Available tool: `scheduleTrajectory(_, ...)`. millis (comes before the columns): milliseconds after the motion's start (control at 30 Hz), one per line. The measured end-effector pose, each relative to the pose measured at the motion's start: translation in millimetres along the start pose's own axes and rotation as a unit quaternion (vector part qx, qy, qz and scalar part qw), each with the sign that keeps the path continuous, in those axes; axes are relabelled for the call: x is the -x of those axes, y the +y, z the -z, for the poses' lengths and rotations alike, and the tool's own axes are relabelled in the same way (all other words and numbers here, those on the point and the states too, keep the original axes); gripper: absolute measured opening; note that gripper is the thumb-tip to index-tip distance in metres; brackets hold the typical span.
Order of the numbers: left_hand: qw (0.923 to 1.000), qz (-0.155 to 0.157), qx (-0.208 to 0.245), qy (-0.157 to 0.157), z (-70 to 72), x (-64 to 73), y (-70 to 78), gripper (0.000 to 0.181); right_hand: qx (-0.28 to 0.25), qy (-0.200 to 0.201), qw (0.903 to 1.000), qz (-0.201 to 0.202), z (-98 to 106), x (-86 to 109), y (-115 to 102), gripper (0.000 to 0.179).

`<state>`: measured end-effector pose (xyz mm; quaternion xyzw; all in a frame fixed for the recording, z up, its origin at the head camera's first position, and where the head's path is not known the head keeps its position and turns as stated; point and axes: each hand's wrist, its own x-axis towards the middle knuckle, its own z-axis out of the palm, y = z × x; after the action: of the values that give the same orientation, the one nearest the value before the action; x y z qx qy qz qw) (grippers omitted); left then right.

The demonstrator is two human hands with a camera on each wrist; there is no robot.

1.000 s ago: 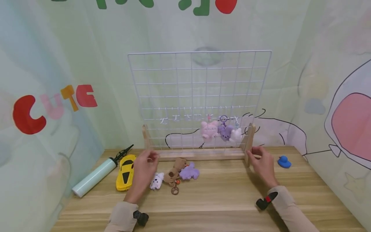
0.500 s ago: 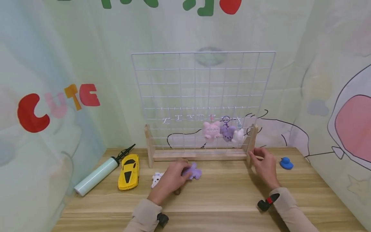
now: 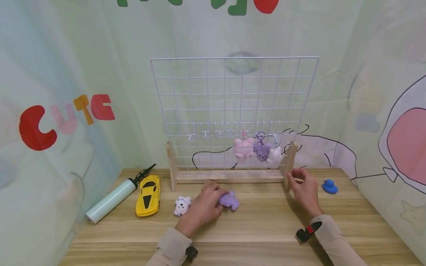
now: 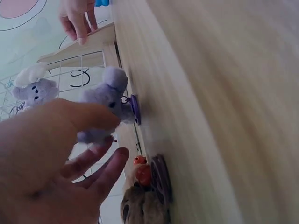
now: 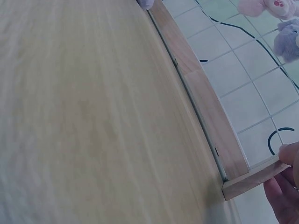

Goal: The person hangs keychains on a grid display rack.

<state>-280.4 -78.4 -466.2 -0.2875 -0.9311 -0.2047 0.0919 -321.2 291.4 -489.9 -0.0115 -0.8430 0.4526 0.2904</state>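
Head view, and both hands are busy! Left hand [image 3: 202, 210] has the purple plush [image 3: 230, 200] in front of the rack [image 3: 229, 178], thumb and fingers pinching it; whether it touches the desk [image 3: 259, 229], I can't tell. Brown plush [image 4: 145, 205] sits right beside those fingers, with white plush [image 3: 182, 205] lying near the wrist. Over to the right hand [image 3: 304, 189], thumb and fingers pinching the rack's wooden post [image 3: 291, 159]! Up on the wire, a pink bear [image 3: 244, 148], a purple bear [image 3: 262, 152] and a white bear [image 3: 274, 155] hang side by side. Yellow car [image 3: 148, 195] beside the pump [image 3: 111, 199] at far left; blue duck [image 3: 330, 186] out right.
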Motion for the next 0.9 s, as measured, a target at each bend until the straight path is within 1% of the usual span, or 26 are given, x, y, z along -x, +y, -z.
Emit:
scheduleTrajectory(100,0.9998,-0.002,0.018,0.01,-1.3,-1.3,0.9,0.043,0.002,-0.001,1.0,0.0,0,0.3,0,0.025)
scheduleTrajectory(167,0.999,-0.011,0.039,0.017,-2.5,-2.0,0.5,0.041,0.006,-0.002,1.0,-0.001,0,0.5,0,0.025)
scheduleTrajectory(233,0.9978,-0.023,0.059,0.017,-4.6,-2.5,-0.6,0.042,0.01,-0.004,0.9999,-0.003,0,0.6,0,0.026)
scheduleTrajectory(333,0.995,-0.041,0.091,0.003,-8.0,-2.7,-2.0,0.044,0.012,-0.005,0.9999,-0.004,1,0.7,0,0.026)
scheduleTrajectory(467,0.9912,-0.046,0.122,-0.02,-9.5,-2.5,-0.3,0.043,0.009,-0.003,0.9999,-0.003,1,0.6,0,0.026)
scheduleTrajectory(600,0.9894,-0.045,0.135,-0.026,-8.6,-2.5,3.2,0.038,0.008,-0.003,1.0,-0.003,1,0.9,0,0.026)
scheduleTrajectory(667,0.9897,-0.046,0.132,-0.032,-7.5,-2.3,4.0,0.035,0.007,-0.003,1.0,-0.003,1,1.2,0,0.026)
scheduleTrajectory(767,0.9895,-0.049,0.127,-0.049,-3.1,-1.1,3.4,0.032,0.009,-0.003,0.9999,-0.005,1,1.5,0,0.027)
scheduleTrajectory(833,0.989,-0.039,0.127,-0.064,1.8,0.1,2.4,0.031,0.011,-0.004,0.9999,-0.006,1,1.6,0,0.027)
scheduleTrajectory(900,0.9887,-0.024,0.13,-0.071,6.4,1.2,0.9,0.03,0.014,-0.006,0.9999,-0.006,1,1.5,0,0.028)
